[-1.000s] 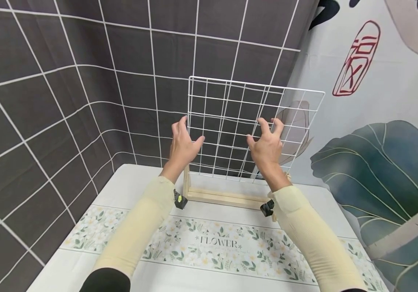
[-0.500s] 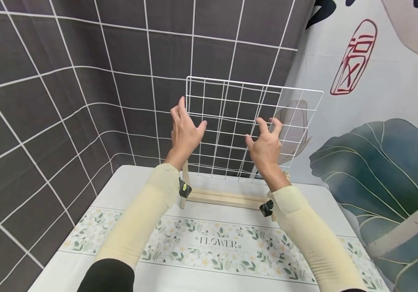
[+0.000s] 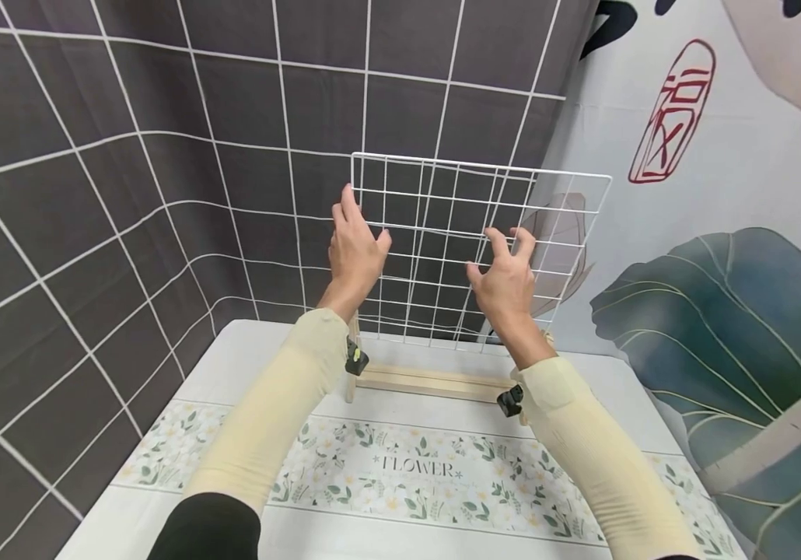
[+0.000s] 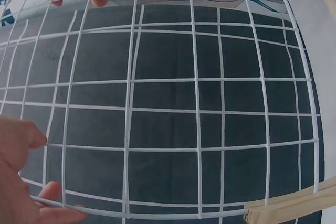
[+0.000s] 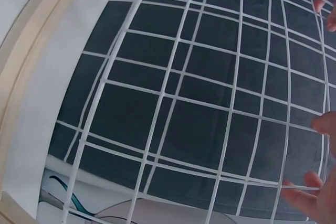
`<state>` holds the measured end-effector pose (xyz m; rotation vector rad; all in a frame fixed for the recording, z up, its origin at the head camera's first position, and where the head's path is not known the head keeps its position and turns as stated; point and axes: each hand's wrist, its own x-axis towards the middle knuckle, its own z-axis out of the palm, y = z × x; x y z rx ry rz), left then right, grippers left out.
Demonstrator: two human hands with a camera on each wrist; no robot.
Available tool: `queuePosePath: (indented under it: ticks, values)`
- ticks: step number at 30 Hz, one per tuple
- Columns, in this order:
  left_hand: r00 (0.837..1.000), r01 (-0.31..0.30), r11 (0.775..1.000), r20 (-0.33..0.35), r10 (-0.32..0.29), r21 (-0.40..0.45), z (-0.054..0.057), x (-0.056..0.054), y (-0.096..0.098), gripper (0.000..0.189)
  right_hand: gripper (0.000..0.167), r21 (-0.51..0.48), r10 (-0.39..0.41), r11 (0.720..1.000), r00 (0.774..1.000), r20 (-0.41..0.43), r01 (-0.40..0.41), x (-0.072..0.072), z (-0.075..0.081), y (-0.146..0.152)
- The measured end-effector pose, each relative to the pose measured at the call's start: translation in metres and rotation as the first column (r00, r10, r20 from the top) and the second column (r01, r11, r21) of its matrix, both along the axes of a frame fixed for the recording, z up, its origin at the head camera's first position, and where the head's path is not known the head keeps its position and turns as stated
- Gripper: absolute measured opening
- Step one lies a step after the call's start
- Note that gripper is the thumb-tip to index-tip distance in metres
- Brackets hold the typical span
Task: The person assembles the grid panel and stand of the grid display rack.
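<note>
Fingers [image 3: 346,204] of both hands touch the upright wire grid [image 3: 477,233].

Your grid [image 3: 484,257] is a white wire panel, square in outline, its thin rods crossing to form rectangular cells inside a thicker outer frame. It stands upright, with a slight tilt, at the back of the table. Its lower edge sits in the wooden base [image 3: 435,381], a pale wood rail lying flat on the tabletop with a short upright post at its left end. The wrist views show the grid [image 4: 199,114] close up: rods straight, evenly spaced, no bends visible, and the same holds from the other side [image 5: 210,103]. The base corner [image 4: 294,208] meets the lower edge of the grid.
</note>
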<state>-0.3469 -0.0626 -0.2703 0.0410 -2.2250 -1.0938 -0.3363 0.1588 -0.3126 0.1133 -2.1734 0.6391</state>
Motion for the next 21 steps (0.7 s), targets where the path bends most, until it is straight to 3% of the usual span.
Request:
queuePosePath:
  ticks: [10, 15, 21]
  values:
    - [1.000, -0.002, 1.000, -0.011, 0.002, -0.010, -0.001, -0.001, 0.004, 0.089, 0.069, 0.036, 0.008, 0.999, 0.999, 0.043, -0.010, 0.006, 0.002, 0.009]
    - [1.000, -0.012, 1.000, -0.018, 0.012, -0.007, -0.001, -0.001, 0.004, 0.089, 0.057, 0.044, 0.024, 0.999, 0.997, -0.072, -0.021, 0.011, 0.005, 0.015]
    - [1.000, -0.012, 1.000, -0.018, 0.012, -0.002, -0.002, -0.002, 0.003, 0.089, 0.050, -0.041, 0.036, 0.998, 0.973, -0.227, -0.046, 0.012, 0.015, 0.028]
